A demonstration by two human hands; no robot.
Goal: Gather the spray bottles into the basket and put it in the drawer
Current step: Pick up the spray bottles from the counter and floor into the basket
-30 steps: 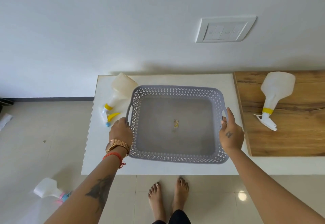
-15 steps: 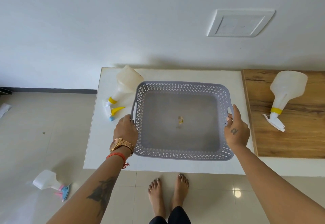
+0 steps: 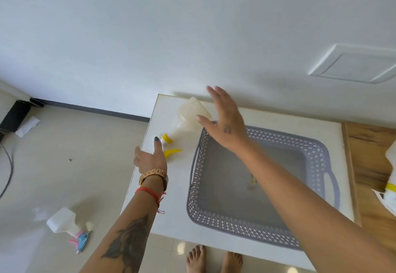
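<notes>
- The grey basket (image 3: 257, 187) sat flat on the white tabletop (image 3: 150, 197), holding no bottle; only a small scrap lay on its floor.
- Neither of the hands held anything. The right hand (image 3: 225, 122) was spread flat with straight fingers above the basket's far left corner, and the left hand (image 3: 150, 159) was open beyond the tabletop's left edge, fingers relaxed.
- The nearest spray bottle (image 3: 190, 118) lay on its side just beside the basket's left rim, its pale body toward the wall and its yellow trigger (image 3: 172, 152) toward the person.
- Judged from the reach, this bottle was the one being gone for. A good grasp would take it round the narrow neck behind the yellow collar, or round the body with the whole palm, since the body looked wide and smooth and might roll.
- Lifting it clear of the rim before bringing it over would keep the light basket from being knocked askew.
- Laying it down flat would leave room for the others.
- A second bottle (image 3: 64, 223) with a pink and blue head lay on the floor to the left, well apart from the tabletop.
- A third bottle (image 3: 391, 178) showed only partly at the right edge, on the wooden surface (image 3: 368, 154).
- No drawer was in view.
</notes>
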